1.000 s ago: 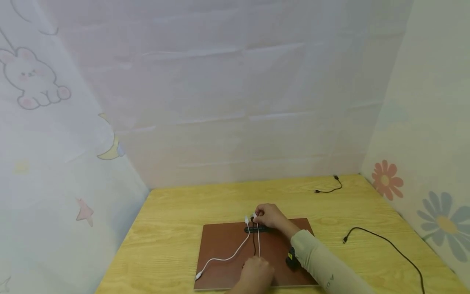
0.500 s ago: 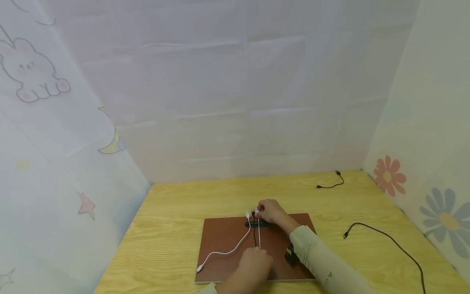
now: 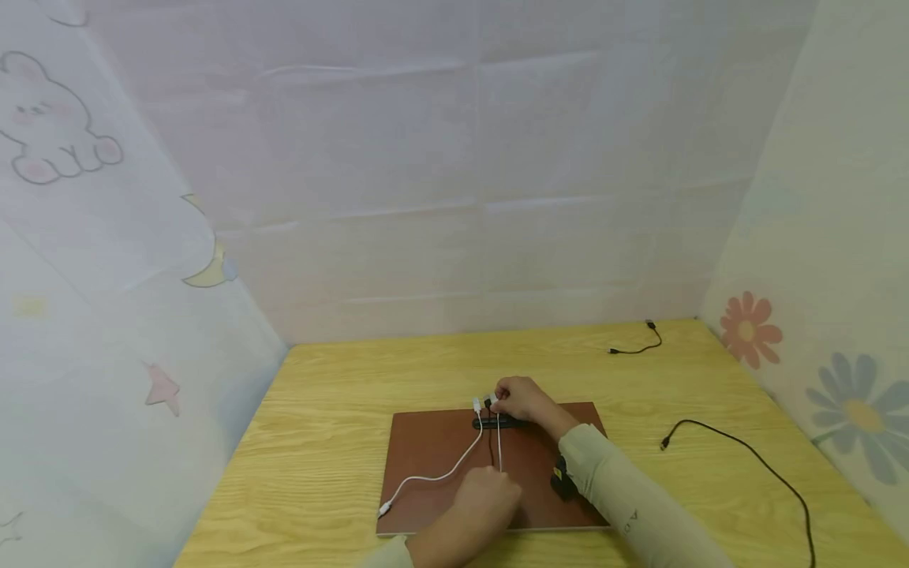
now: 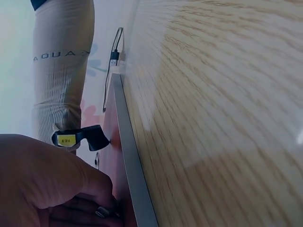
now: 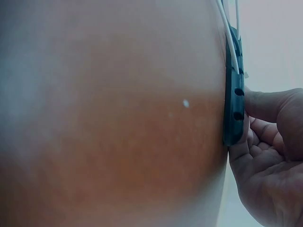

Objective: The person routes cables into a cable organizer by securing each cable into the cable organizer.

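Note:
A brown board bears a black slotted cable holder near its far edge. My right hand pinches the plug end of a straight white cable at this holder. In the right wrist view, fingertips touch the far side of the holder, where two slots show. My left hand grips the cable's near part, low over the board; a small metal connector shows between its fingers. Left of it, a black cable and a second white cable run through the holder.
A short black cable lies at the table's far right, and a longer black cable nearer on the right. A black wrist device with a yellow label hangs under the right sleeve. Printed cloth walls enclose the yellow wooden table.
My left hand has slid slightly away from me towards the holder, and more of its forearm shows. My right hand stays at the holder. The head view has tilted down, then up slightly overall.

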A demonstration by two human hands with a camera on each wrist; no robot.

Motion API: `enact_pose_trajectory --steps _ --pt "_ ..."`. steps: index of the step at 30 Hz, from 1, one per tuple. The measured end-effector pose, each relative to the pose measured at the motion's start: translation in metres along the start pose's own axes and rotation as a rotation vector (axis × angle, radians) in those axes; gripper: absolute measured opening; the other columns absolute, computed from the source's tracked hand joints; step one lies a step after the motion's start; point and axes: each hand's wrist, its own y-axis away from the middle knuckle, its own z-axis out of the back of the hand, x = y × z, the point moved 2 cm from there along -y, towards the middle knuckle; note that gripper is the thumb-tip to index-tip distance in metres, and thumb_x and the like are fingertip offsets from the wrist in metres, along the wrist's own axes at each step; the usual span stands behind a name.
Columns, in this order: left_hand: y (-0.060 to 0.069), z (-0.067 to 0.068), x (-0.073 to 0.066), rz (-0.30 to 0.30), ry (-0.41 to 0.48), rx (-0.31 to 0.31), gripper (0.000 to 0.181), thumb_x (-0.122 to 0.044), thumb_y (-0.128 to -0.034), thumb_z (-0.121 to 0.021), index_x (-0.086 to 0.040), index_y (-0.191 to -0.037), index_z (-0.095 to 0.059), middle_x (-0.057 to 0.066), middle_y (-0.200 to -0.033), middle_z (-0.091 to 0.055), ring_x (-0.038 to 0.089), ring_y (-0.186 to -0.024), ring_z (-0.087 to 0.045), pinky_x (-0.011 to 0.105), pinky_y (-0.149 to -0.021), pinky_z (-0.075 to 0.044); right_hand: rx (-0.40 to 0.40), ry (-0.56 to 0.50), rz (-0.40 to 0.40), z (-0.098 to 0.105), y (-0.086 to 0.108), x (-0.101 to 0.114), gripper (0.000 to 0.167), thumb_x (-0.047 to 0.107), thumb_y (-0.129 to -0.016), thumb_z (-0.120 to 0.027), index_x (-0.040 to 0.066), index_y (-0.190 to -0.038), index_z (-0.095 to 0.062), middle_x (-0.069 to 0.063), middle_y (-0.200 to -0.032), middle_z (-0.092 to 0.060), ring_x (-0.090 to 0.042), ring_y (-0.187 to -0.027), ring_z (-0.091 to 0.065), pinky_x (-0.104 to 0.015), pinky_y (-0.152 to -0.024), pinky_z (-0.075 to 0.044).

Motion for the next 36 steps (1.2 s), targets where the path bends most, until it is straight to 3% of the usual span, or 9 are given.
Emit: enact_pose_trajectory --steps 8,15,23,30,36 --pt "0.003 -0.003 0.000 -0.036 0.016 0.062 0.026 -0.025 -0.0896 -0.075 -0.028 -0.064 -0.069 -0.011 -0.063 -0.060 0.007 -0.052 -0.050 0.024 -0.045 -0.043 0.009 0.011 -0.018 -0.006 0.002 -0.001 0.016 0.017 -0.092 -0.075 0.012 -0.087 -0.061 0.000 -0.081 -0.059 -0.017 -0.070 -0.050 -0.032 -0.063 -0.041" --pt "0.002 0.000 -0.005 -0.029 0.051 0.140 0.019 -0.025 -0.0907 -0.073 -0.029 -0.073 -0.075 -0.012 -0.071 -0.065 0.007 -0.060 -0.057 0.024 -0.049 -0.047 0.003 0.018 -0.035 -0.010 0.006 0.000 0.017 0.017 -0.092 -0.076 0.012 -0.085 -0.061 0.000 -0.080 -0.058 -0.017 -0.071 -0.050 -0.033 -0.064 -0.041" --pt "0.004 -0.002 -0.006 -0.031 0.038 0.173 0.017 -0.027 -0.0904 -0.074 -0.031 -0.074 -0.074 -0.014 -0.072 -0.064 0.007 -0.062 -0.058 0.025 -0.051 -0.049 -0.004 0.031 -0.072 -0.011 0.007 0.005 0.018 0.017 -0.091 -0.076 0.011 -0.082 -0.062 -0.002 -0.079 -0.057 -0.017 -0.069 -0.049 -0.032 -0.062 -0.040" --pt "0.004 -0.001 -0.006 -0.031 0.053 0.195 0.018 -0.027 -0.0900 -0.075 -0.030 -0.073 -0.073 -0.013 -0.070 -0.063 0.007 -0.060 -0.056 0.025 -0.051 -0.048 0.036 -0.008 -0.086 -0.010 0.007 -0.001 0.044 0.021 -0.092 -0.076 0.016 -0.060 -0.046 0.003 -0.055 -0.036 -0.013 -0.053 -0.031 -0.028 -0.053 -0.030" --pt "0.005 0.000 -0.006 -0.027 0.053 0.174 0.017 -0.027 -0.0879 -0.076 -0.031 -0.071 -0.073 -0.013 -0.068 -0.063 0.007 -0.059 -0.056 0.025 -0.050 -0.048 0.065 -0.040 -0.080 -0.007 0.006 -0.004 0.047 0.021 -0.093 -0.075 0.017 -0.058 -0.042 0.004 -0.053 -0.032 -0.012 -0.052 -0.028 -0.028 -0.053 -0.028"
